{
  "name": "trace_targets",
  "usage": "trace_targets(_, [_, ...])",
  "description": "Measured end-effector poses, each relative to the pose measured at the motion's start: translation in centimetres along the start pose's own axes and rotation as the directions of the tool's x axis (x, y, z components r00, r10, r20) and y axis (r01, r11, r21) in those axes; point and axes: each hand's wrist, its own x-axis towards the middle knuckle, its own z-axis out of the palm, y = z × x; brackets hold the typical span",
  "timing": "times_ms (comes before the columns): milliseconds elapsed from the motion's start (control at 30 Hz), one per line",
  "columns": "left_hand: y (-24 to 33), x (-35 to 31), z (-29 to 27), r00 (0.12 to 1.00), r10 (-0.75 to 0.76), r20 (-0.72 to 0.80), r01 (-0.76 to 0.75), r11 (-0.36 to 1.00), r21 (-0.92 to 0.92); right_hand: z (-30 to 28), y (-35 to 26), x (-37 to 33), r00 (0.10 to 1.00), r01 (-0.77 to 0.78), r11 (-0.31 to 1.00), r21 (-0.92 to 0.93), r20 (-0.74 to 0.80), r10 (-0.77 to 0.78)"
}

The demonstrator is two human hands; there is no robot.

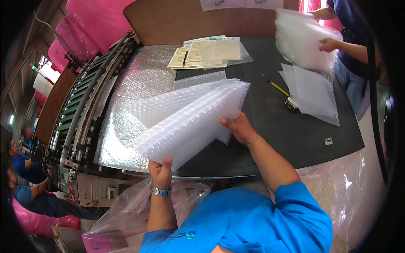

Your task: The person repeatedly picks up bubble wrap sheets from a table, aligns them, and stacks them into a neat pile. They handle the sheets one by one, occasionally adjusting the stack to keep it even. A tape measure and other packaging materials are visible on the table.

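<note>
A clear sheet of bubble wrap (190,126), bent over along its upper side, is held up between my two hands above the table. My left hand (160,173), with a metal watch at the wrist, pinches its near left corner. At the right edge my right hand (239,128) grips it, thumb on top and the other fingers hidden behind. Whether it is one sheet or a few layers I cannot tell. Beneath it lie a silvery bubble sheet (122,130) and part of another clear bubble wrap piece (200,79).
Papers with a pen (211,52) lie at the table's back. A yellow tape measure (290,104) and flat bubble wrap pieces (314,92) are on the right. Beyond, a co-worker holds a bubble wrap stack (306,40). A roller machine (84,97) adjoins the left side.
</note>
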Motion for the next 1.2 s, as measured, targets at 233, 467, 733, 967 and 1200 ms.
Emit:
trace_targets(233, [2.5,1.2,1.9,0.963,0.125,-0.237,-0.179,0.958,-0.224,-0.3,0.3,0.4,0.998,0.047,0.996,-0.08,0.042,-0.044])
trace_targets(467, [3.3,1.9,-4.4,0.82,-0.001,-0.572,-0.125,0.976,-0.18,-1.4,0.7,1.1,0.993,-0.024,0.998,0.064,-0.11,0.031])
trace_targets(733, [6.3,-4.1,-11.7,0.916,-0.277,-0.291,0.116,0.875,-0.469,-4.9,0.0,2.2,0.872,-0.041,0.871,0.489,-0.409,0.271])
trace_targets(967, [-1.9,-21.9,-29.8,0.791,-0.505,-0.345,0.458,0.863,-0.212,-8.7,1.4,2.5,0.942,-0.008,0.774,0.633,-0.254,0.218])
trace_targets(1200, [-12.5,-27.7,-26.5,0.322,-0.819,-0.475,0.653,0.556,-0.515,-8.8,1.3,2.6,0.939,-0.013,0.774,0.633,-0.258,0.226])
